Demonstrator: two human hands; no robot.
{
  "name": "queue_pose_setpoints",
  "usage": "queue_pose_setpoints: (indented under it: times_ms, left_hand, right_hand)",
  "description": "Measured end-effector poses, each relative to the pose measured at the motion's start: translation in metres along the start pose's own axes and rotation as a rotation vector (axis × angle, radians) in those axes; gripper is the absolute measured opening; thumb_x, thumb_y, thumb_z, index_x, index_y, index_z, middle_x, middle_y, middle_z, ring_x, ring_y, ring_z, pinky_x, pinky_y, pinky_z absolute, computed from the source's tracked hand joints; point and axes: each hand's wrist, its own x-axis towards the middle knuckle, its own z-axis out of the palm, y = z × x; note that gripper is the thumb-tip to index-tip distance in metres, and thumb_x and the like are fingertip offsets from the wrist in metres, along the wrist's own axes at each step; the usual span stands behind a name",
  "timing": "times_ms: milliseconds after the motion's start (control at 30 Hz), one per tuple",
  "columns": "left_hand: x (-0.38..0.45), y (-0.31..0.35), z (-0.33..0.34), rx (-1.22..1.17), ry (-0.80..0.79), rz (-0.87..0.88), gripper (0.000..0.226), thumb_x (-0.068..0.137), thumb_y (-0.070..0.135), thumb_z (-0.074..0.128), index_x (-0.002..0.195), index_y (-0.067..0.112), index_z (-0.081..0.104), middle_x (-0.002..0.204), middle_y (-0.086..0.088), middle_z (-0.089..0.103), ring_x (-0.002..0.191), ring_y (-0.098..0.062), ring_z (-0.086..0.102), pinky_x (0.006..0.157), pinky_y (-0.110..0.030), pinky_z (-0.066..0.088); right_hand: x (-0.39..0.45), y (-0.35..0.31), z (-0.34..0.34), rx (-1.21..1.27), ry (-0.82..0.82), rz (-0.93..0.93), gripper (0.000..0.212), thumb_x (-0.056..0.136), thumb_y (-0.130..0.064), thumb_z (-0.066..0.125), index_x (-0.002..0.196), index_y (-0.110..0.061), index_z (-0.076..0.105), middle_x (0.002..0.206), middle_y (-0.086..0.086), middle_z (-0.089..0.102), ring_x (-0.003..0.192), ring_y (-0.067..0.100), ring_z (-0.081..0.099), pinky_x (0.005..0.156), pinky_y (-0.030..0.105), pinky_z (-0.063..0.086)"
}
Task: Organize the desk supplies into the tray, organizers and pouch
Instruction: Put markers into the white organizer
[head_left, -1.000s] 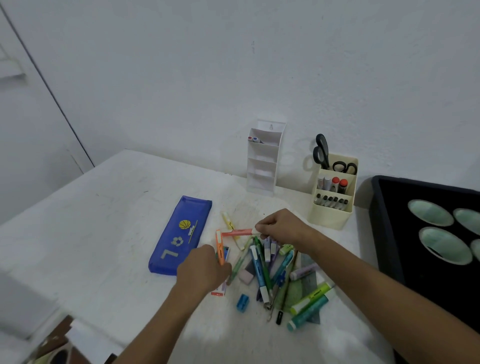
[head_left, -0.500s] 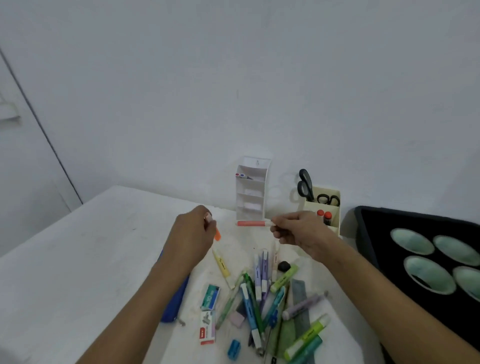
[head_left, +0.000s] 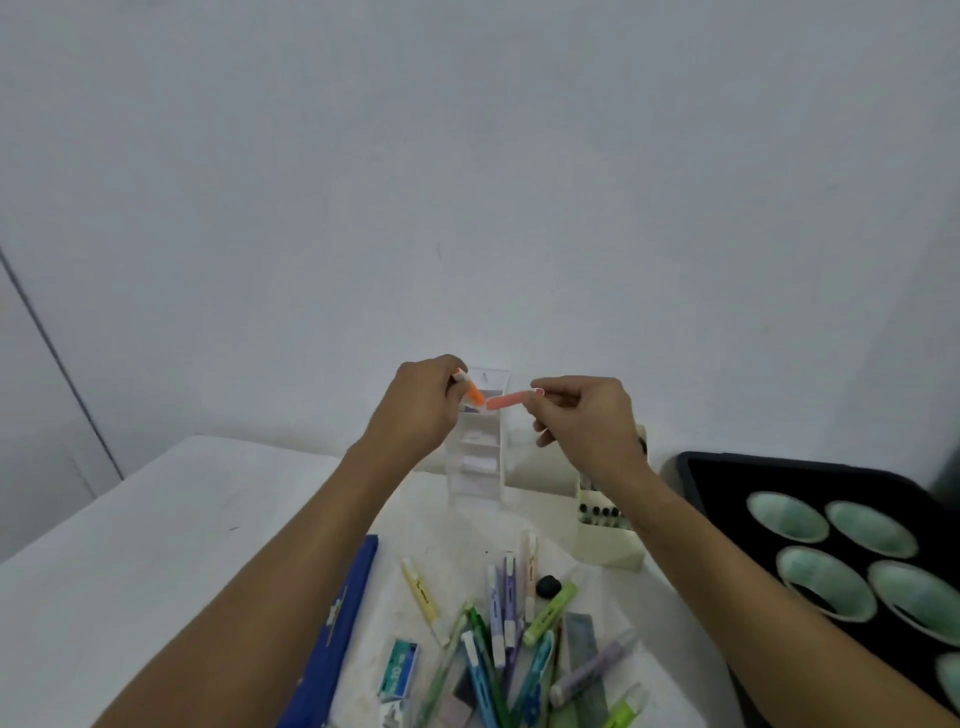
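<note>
Two highlighters held up before the white organizer (head_left: 475, 467)

Left hand (head_left: 421, 405) grips an orange highlighter (head_left: 474, 395); at 3 o'clock, right hand (head_left: 582, 415) pinches a coral one (head_left: 506, 401).

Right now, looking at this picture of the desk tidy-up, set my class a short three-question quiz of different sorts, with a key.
1. True or false: both hands are empty.
2. Multiple choice: the white tiered organizer stands (a) against the wall behind the hands, (b) inside the black tray, (c) on the blue pouch.
3. Fill in: the left hand holds an ______ marker; the right hand holds a pink marker.

Key: 1 false; 2 a; 3 orange.
</note>
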Motion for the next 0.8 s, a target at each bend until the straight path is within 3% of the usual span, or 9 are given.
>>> queue_pose_setpoints:
  times_ms: [67,133,200,300,400,500,600,667,800]
  left_hand:
    - [0.006,-0.004,0.007,0.010,-0.037,0.000,0.018,0.096,0.015,0.050,0.104,0.009,0.066,0.082,0.002,0.065,0.062,-0.003,0.052,0.051,-0.007,0.035]
    - [0.010,-0.008,0.014,0.018,-0.070,-0.010,0.019,0.096,0.014,0.048,0.103,0.010,0.065,0.080,0.003,0.061,0.061,-0.002,0.055,0.049,-0.008,0.034]
    - [0.012,-0.012,0.021,0.019,-0.087,-0.020,0.019,0.096,0.014,0.048,0.103,0.010,0.065,0.080,0.004,0.059,0.056,0.004,0.051,0.048,-0.009,0.033]
    - [0.015,-0.019,0.029,0.041,-0.115,-0.035,0.021,0.096,0.016,0.048,0.104,0.010,0.065,0.083,-0.001,0.065,0.060,-0.006,0.053,0.053,-0.017,0.035]
    - [0.020,-0.027,0.035,0.054,-0.146,-0.057,0.019,0.094,0.016,0.049,0.102,0.011,0.066,0.086,-0.007,0.068,0.069,-0.020,0.057,0.059,-0.026,0.042]
    - [0.026,-0.033,0.040,0.081,-0.201,-0.059,0.019,0.093,0.013,0.050,0.102,0.012,0.067,0.088,-0.007,0.068,0.074,-0.022,0.059,0.062,-0.030,0.045]
    - [0.030,-0.038,0.043,0.117,-0.257,-0.051,0.021,0.093,0.011,0.049,0.105,0.012,0.067,0.094,-0.007,0.066,0.081,-0.022,0.059,0.069,-0.033,0.048]
    - [0.033,-0.040,0.045,0.152,-0.281,-0.046,0.023,0.094,0.012,0.048,0.106,0.011,0.068,0.097,-0.009,0.063,0.087,-0.024,0.059,0.075,-0.036,0.051]
    - [0.035,-0.047,0.049,0.205,-0.289,-0.033,0.021,0.094,0.018,0.053,0.103,0.009,0.069,0.098,-0.010,0.058,0.086,-0.025,0.059,0.072,-0.032,0.047]
  right_hand:
    - [0.004,0.003,0.012,-0.128,0.006,-0.120,0.018,0.084,-0.018,0.071,0.097,-0.006,0.074,0.060,-0.004,0.066,0.046,0.017,0.063,0.052,0.030,0.057]
    - [0.008,0.009,0.023,-0.229,-0.010,-0.214,0.016,0.086,-0.018,0.069,0.089,-0.004,0.075,0.060,0.005,0.067,0.049,0.025,0.061,0.056,0.038,0.054]
    - [0.014,0.017,0.033,-0.285,-0.009,-0.254,0.018,0.087,-0.018,0.067,0.086,-0.002,0.075,0.067,0.013,0.069,0.057,0.030,0.060,0.060,0.027,0.049]
    - [0.021,0.030,0.047,-0.309,-0.035,-0.259,0.021,0.091,-0.017,0.062,0.085,-0.002,0.075,0.069,0.016,0.069,0.063,0.030,0.060,0.060,0.026,0.042]
    - [0.026,0.039,0.057,-0.305,-0.096,-0.236,0.021,0.094,-0.012,0.055,0.095,-0.010,0.076,0.068,0.013,0.069,0.055,0.022,0.054,0.055,0.022,0.040]
    - [0.034,0.043,0.066,-0.346,-0.137,-0.223,0.031,0.090,0.000,0.048,0.093,-0.011,0.076,0.062,0.018,0.063,0.047,0.016,0.039,0.048,0.021,0.033]
    - [0.043,0.049,0.076,-0.387,-0.164,-0.190,0.039,0.088,0.004,0.042,0.098,-0.014,0.075,0.059,0.012,0.061,0.047,0.016,0.040,0.050,0.030,0.037]
    - [0.048,0.053,0.080,-0.406,-0.187,-0.180,0.041,0.087,0.003,0.041,0.098,-0.016,0.075,0.057,0.005,0.055,0.046,0.014,0.038,0.047,0.027,0.034]
    - [0.054,0.061,0.086,-0.507,-0.193,-0.207,0.030,0.087,-0.001,0.045,0.086,-0.014,0.072,0.060,0.008,0.055,0.054,0.022,0.042,0.050,0.034,0.039]
